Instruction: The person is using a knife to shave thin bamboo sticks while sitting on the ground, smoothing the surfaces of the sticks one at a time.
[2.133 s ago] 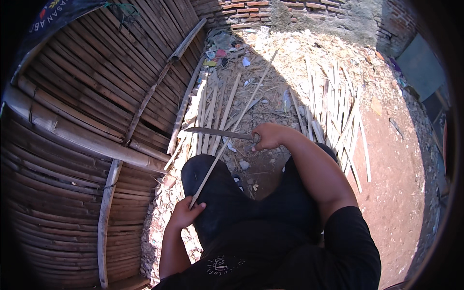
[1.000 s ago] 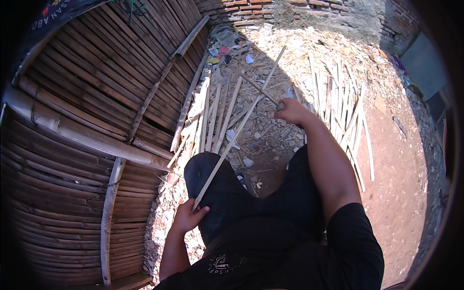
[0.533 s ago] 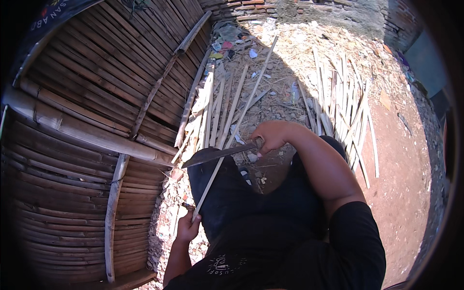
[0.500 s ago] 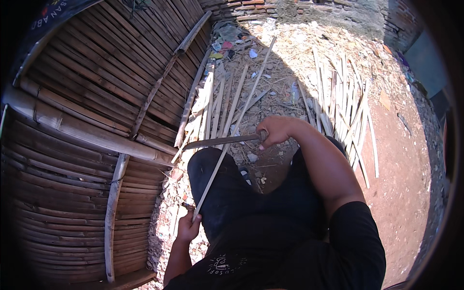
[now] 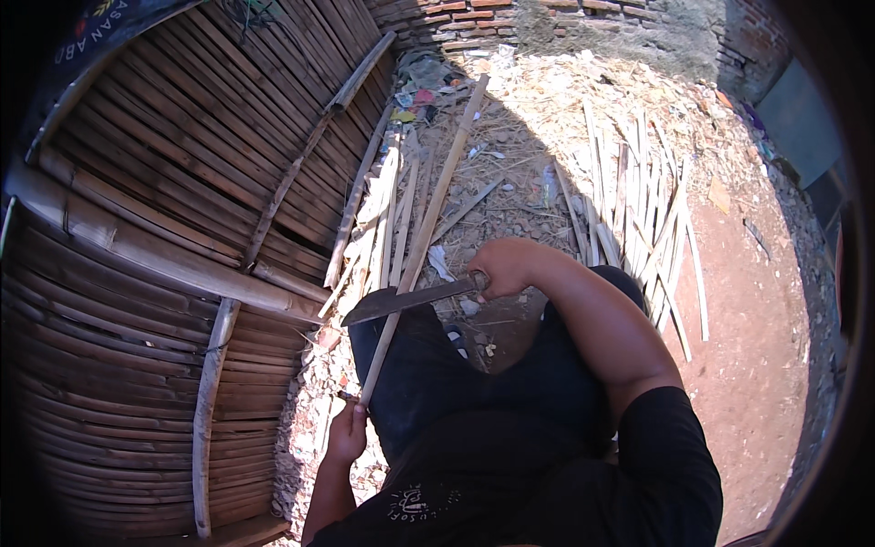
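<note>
Nearest: person's black shirt (image 5: 547, 465), dark trousers (image 5: 456, 387) with knees spread. Left hand (image 5: 346, 435), low and left of the left thigh, clamped on the near end of a pale bamboo strip (image 5: 436, 205). Strip's long axis runs away from the person, over the left leg, leaning a little right; far end points up-picture and slightly right, toward the brick wall. Next, machete (image 5: 439, 293) laid across the strip near the left knee; its long axis runs roughly side to side, tip pointing left and a bit toward the person, handle end at right. Whether blade touches strip: cannot tell. Right hand (image 5: 499, 269) clamped around the handle, between the knees and farther out than the left; hands well apart. White scrap (image 5: 439, 263) on the ground just beyond the blade. Left of the held strip, more strips (image 5: 387, 228) lie lengthwise near the bamboo-slat wall (image 5: 137, 264), which fills the left side. Right side: loose pile of cut strips (image 5: 652, 210), mostly pointing away, some crossed, next to reddish-brown dirt (image 5: 743, 365). Farther: straw-like debris (image 5: 565, 91), coloured scraps (image 5: 422, 97) near the slat wall. Farthest: brick wall (image 5: 474, 16), partly plastered.
</note>
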Demonstrator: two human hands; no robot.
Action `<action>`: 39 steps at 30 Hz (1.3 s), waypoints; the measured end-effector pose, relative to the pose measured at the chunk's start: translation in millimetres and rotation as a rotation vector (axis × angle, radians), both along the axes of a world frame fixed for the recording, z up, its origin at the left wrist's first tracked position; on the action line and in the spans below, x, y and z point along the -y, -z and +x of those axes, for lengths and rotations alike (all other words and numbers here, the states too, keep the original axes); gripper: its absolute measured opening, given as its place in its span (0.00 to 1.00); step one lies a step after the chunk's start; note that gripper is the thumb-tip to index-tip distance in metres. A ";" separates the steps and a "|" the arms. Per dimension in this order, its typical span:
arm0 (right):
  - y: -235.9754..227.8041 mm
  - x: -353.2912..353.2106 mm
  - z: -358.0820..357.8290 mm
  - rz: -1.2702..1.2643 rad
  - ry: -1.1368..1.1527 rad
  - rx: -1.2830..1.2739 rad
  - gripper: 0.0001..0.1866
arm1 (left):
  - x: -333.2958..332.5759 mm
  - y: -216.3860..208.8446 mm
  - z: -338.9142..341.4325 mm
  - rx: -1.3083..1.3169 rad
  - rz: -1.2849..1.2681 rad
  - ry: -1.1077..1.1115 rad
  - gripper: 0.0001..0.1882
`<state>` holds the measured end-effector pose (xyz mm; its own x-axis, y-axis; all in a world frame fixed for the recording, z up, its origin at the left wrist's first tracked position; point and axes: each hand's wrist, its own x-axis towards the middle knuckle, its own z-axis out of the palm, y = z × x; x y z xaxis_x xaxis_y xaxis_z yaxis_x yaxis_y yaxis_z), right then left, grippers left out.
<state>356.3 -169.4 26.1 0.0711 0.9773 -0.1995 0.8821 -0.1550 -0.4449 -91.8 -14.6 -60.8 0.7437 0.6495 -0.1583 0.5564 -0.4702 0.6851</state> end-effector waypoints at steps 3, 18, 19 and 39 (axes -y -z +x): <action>-1.3 -0.2 -6.6 -0.021 -0.007 0.059 0.24 | 6.1 -7.3 2.5 0.029 -0.104 -0.078 0.22; -22.2 15.2 13.7 0.026 0.168 -0.029 0.26 | 30.5 -31.0 29.8 -0.032 0.212 -0.160 0.17; -26.4 14.9 6.2 0.022 0.118 0.009 0.26 | 28.4 -28.4 27.4 0.030 0.146 -0.137 0.18; -15.3 11.1 8.8 0.066 0.021 0.020 0.27 | 16.8 -24.5 13.8 -0.123 -0.051 -0.046 0.24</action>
<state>365.1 -180.5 41.3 0.0953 0.9866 -0.1327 0.8876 -0.1446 -0.4372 -78.0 -31.4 -36.3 0.6859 0.6715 -0.2803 0.6582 -0.4083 0.6325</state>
